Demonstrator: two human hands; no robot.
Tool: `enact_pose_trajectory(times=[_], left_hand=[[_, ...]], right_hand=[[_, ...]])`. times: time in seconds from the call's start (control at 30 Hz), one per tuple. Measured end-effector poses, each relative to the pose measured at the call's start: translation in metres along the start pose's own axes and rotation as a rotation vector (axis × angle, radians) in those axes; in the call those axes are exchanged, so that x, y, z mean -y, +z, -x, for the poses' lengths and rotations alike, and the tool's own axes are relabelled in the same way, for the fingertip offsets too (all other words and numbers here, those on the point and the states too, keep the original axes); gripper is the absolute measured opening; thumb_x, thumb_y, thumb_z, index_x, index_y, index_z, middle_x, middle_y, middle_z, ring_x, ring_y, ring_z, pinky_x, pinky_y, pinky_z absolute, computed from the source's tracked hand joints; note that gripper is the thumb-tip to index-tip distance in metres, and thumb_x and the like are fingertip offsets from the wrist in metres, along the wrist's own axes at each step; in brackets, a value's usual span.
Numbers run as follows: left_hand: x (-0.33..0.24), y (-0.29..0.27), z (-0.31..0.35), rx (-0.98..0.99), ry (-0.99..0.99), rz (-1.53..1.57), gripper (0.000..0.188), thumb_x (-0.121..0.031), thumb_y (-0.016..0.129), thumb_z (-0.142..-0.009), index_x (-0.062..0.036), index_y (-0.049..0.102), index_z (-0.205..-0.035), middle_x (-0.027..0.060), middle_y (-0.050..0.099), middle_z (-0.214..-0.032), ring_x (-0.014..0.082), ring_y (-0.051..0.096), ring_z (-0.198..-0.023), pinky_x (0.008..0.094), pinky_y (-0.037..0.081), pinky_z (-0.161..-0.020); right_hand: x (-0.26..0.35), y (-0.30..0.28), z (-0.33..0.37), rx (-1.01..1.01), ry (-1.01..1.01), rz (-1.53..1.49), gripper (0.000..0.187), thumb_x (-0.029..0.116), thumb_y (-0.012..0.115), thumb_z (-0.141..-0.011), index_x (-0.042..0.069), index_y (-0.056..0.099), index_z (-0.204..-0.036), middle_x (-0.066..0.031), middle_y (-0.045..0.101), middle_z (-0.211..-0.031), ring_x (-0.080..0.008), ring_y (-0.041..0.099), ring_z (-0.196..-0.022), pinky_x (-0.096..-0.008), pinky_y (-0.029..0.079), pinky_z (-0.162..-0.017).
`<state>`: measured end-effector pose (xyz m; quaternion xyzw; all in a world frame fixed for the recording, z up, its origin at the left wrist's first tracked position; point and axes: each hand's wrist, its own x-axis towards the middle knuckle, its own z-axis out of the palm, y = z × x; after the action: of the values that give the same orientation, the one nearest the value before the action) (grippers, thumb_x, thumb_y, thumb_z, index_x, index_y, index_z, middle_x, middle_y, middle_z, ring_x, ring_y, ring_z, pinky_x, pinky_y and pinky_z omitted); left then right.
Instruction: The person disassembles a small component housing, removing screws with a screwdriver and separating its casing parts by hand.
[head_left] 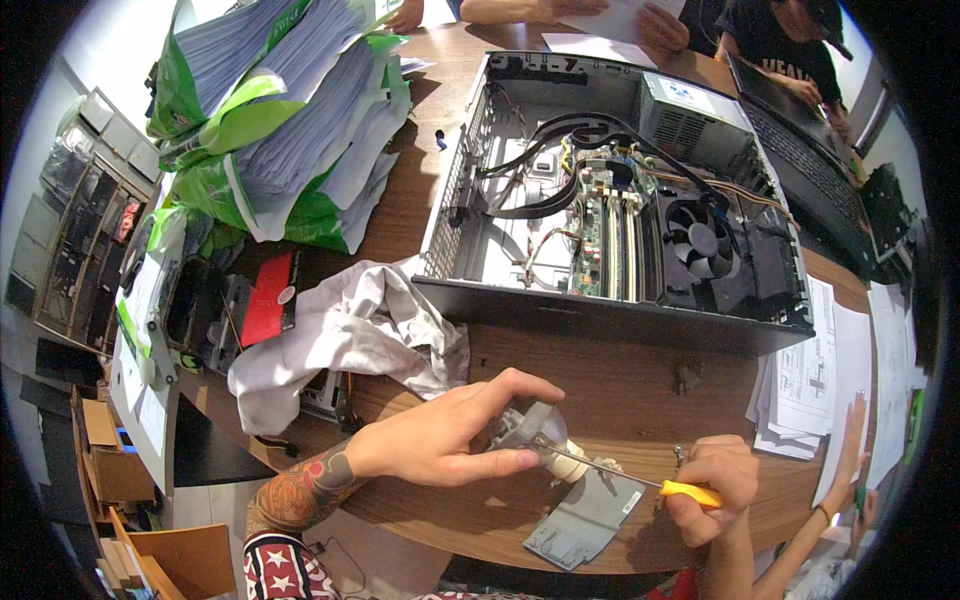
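My left hand (430, 440) is closed round a small grey housing (522, 425) near the front of the table, thumb below it and index finger above. Yellow-handled, the screwdriver (690, 494) is gripped in my right hand (716, 474). Its thin shaft slants up to the left, and the tip end meets the housing. A cream, round piece (567, 466) sits just below the housing; whether the two are joined I cannot tell. Under these lies a flat grey plate (584, 520) with a small white label, at the table's front edge.
Behind my hands stands an open computer case (600, 312) with fan and cables. A crumpled white cloth (350, 340) and a tall stack of papers in green wrapping (290, 150) lie left. Printed sheets (800, 370) lie right, near another person's hand (850, 450). Other people sit across the table.
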<state>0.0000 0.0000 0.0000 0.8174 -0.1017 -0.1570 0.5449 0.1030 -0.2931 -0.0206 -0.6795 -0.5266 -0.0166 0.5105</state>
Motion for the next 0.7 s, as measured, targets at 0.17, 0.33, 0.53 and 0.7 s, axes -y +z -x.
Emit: enact_pose_trajectory(times=[0.17,0.33,0.53,0.7], left_hand=[[0.0033,-0.0008,0.0002,-0.013,0.052,-0.059,0.06,-0.027,0.067,-0.086,-0.0023,0.037,-0.133,0.0165,0.054,-0.119,0.0257,0.056,-0.109,0.0362,0.043,-0.093],[0.0011,0.0007,0.0008,-0.004,0.046,-0.034,0.06,-0.027,0.066,-0.086,-0.0023,0.038,-0.133,0.0158,0.055,-0.117,0.0257,0.057,-0.107,0.0359,0.044,-0.092],[0.0011,0.0011,0.0016,0.002,0.037,-0.018,0.06,-0.028,0.066,-0.087,-0.0021,0.038,-0.133,0.0162,0.054,-0.119,0.0264,0.056,-0.11,0.0359,0.043,-0.093],[-0.0008,-0.0005,0.0003,0.001,0.037,-0.033,0.059,-0.028,0.065,-0.087,-0.002,0.037,-0.132,0.0169,0.052,-0.121,0.0273,0.054,-0.112,0.0362,0.042,-0.094]], right_hand=[[-0.0015,0.0009,-0.0006,0.014,-0.015,0.008,0.017,0.016,0.071,-0.069,0.006,0.058,-0.069,-0.0028,0.049,-0.049,-0.0171,0.042,-0.036,-0.0293,0.03,-0.038],[-0.0016,0.0013,0.0011,0.017,-0.023,-0.005,0.017,0.016,0.072,-0.069,0.006,0.058,-0.069,-0.0027,0.049,-0.049,-0.017,0.042,-0.036,-0.0291,0.03,-0.038],[-0.0014,0.0018,0.0005,0.026,-0.018,-0.015,0.017,0.016,0.072,-0.069,0.005,0.059,-0.068,-0.0029,0.05,-0.049,-0.0169,0.043,-0.036,-0.029,0.031,-0.038],[-0.003,0.0019,-0.0016,0.032,-0.011,-0.024,0.017,0.016,0.072,-0.069,0.005,0.059,-0.067,-0.003,0.05,-0.05,-0.0168,0.043,-0.036,-0.0289,0.03,-0.038]])
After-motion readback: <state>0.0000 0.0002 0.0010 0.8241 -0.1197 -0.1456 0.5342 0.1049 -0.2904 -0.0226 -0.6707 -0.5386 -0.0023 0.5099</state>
